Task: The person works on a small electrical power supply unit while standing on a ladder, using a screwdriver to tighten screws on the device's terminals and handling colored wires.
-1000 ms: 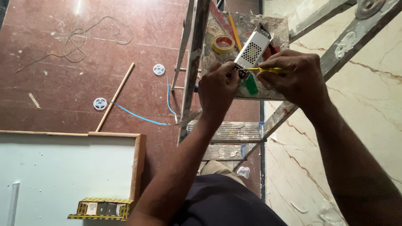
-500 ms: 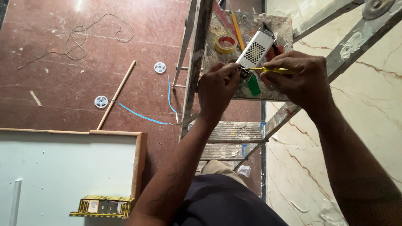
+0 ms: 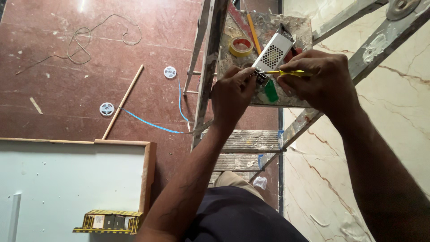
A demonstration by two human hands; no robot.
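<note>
Your L hand [image 3: 233, 92] fingers pinch the end of the perforated metal box [image 3: 273, 53] on the ladder top [image 3: 295, 27]. Your R hand [image 3: 320, 78] fingers are clamped on the yellow screwdriver [image 3: 286, 72], tip at the box's end, w/ tape roll [image 3: 241, 46] nearby.

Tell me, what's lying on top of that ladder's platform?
On the ladder platform lie a perforated metal box, a roll of yellow tape and a pencil. The left hand and right hand hide whatever lies beneath them.
</note>
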